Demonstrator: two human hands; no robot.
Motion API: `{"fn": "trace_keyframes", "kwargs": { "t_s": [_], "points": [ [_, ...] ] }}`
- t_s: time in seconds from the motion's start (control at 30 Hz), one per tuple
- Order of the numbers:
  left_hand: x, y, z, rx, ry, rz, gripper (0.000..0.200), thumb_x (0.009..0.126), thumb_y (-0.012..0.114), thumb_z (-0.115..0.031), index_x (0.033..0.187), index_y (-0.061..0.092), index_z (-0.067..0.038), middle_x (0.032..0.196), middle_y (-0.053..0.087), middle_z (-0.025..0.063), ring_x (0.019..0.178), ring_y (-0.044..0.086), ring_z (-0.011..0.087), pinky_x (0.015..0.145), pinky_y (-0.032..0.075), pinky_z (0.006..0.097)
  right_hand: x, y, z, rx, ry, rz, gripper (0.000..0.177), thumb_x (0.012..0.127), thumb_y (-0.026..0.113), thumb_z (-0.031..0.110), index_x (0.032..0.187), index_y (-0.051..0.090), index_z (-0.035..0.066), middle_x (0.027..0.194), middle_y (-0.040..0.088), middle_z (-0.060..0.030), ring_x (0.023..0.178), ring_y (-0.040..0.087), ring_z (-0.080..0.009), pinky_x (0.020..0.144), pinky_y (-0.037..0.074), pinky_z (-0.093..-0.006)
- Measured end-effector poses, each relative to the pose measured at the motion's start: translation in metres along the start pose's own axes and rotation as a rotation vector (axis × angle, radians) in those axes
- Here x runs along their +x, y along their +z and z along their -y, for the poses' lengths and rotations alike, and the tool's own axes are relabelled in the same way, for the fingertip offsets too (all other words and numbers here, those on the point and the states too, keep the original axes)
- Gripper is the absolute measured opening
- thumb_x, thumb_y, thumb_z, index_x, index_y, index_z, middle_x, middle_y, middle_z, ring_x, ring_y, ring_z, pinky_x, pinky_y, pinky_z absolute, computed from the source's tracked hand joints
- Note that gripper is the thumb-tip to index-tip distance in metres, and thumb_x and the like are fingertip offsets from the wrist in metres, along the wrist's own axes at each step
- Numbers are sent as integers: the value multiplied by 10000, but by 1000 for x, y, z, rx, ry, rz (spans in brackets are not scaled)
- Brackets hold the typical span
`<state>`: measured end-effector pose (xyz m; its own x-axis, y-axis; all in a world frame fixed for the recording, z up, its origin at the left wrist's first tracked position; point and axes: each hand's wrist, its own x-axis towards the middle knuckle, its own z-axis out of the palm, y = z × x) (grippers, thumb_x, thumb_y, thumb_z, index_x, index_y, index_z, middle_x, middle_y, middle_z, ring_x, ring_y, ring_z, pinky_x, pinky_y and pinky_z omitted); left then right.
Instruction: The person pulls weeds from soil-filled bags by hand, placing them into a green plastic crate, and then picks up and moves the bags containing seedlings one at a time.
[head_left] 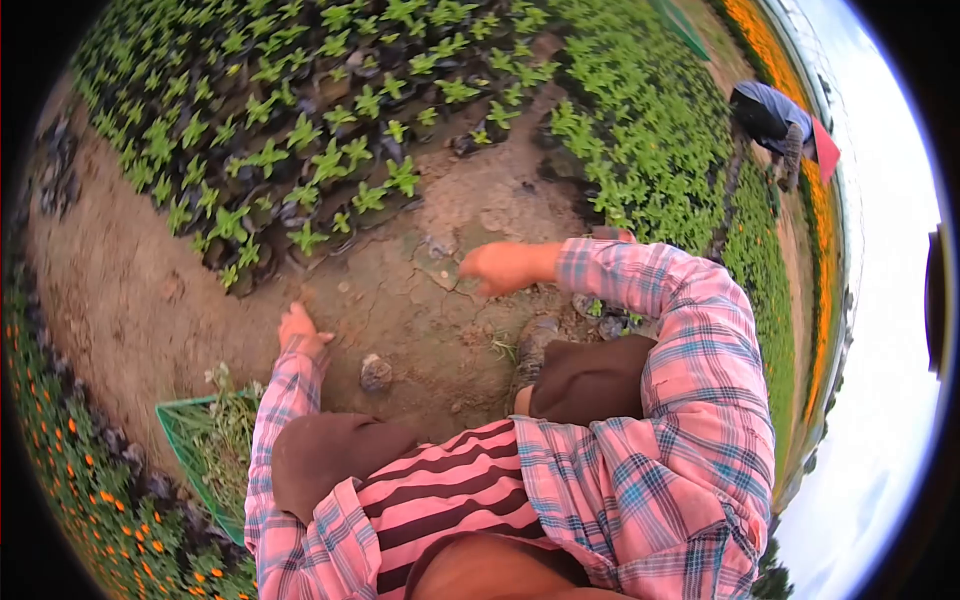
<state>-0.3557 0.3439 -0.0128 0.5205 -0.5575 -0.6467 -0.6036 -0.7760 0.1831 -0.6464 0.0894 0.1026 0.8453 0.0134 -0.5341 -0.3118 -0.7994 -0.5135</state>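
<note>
Nursery soil patch (pixel 400 310), mostly bare, beside green crate (pixel 175 407) of pulled weeds (pixel 225 432); few tufts (pixel 500 347) left. Left hand (pixel 300 332) lies open on soil; right hand (pixel 498 268) curled, contents indiscernible.

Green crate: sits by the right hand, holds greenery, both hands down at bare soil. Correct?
No. The head view shows the green crate by the left hand, not the right hand. It holds greenery; both hands are down at the bare soil.

It is an outdoor plant nursery: rows of seedlings in black bags (pixel 300 150) stand on bare soil (pixel 400 300), with orange flower beds (pixel 100 500) beside.
</note>
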Motion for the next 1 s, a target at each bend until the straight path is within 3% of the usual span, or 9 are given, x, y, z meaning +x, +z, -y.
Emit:
{"fn": "trace_keyframes", "kwargs": {
  "t_s": [0.2,0.3,0.57,0.63,0.67,0.7,0.8,0.87,1.0],
  "points": [
    [2,-1,4,45,-1,18,801,565,893,-264,1157,404,-36,1189,517,235,1105,526,405,919,462,429,-67,14,-176,-43,599,-840,261,763,632,99,1018,619,45,1012,587,-220,936,572,-385,845,469,-445],
    [2,-1,5,44,-11,16,802,556,896,-259,1154,411,-35,1178,521,231,1093,527,413,915,463,428,-64,8,-184,41,909,-1198,260,768,676,153,989,612,30,1021,594,-185,932,561,-368,811,460,-438],
    [11,4,5,95,-24,53,791,559,893,-257,1167,447,-20,1166,533,216,1080,539,376,913,459,428,-60,18,-216,-208,677,-950,207,818,630,209,884,557,27,904,586,-190,915,555,-398,775,459,-468],
    [10,3,3,188,-25,88,785,573,884,-327,1167,474,-21,1145,564,171,1103,527,349,937,448,413,-57,14,-209,-73,739,-989,264,826,620,271,895,583,19,963,620,-209,926,571,-412,772,470,-466],
    [11,4,4,193,-24,115,852,546,888,-383,1177,460,-3,1183,546,191,1144,513,343,949,444,414,-54,-6,-193,32,897,-806,277,824,615,289,901,584,25,949,620,-234,905,583,-421,753,467,-470],
    [10,0,-2,189,-83,127,813,542,892,-377,1136,469,-19,1149,557,189,1116,530,345,935,450,427,-49,-5,-195,25,801,-886,275,818,611,291,837,552,23,869,612,-245,840,571,-448,719,456,-488],
    [5,-6,-10,145,-98,111,822,569,889,-345,1186,445,-32,1167,540,228,1129,529,382,924,470,428,-20,-59,-127,393,818,-534,234,839,601,204,702,530,27,645,579,-133,590,611,-217,541,476,-334],
    [-1,-13,-9,128,-112,94,798,596,880,-334,1193,441,-40,1175,542,225,1128,534,386,917,481,422,7,-86,-85,730,475,-463,145,863,584,150,799,593,21,660,578,-49,585,606,-113,508,459,-246],
    [-7,-12,-7,67,-35,48,782,593,882,-298,1183,442,-36,1168,538,241,1121,535,399,921,473,438,28,-139,45,1333,-391,-351,410,917,549,142,1302,468,29,1137,600,-123,944,641,-183,768,526,-294]
  ]
}}
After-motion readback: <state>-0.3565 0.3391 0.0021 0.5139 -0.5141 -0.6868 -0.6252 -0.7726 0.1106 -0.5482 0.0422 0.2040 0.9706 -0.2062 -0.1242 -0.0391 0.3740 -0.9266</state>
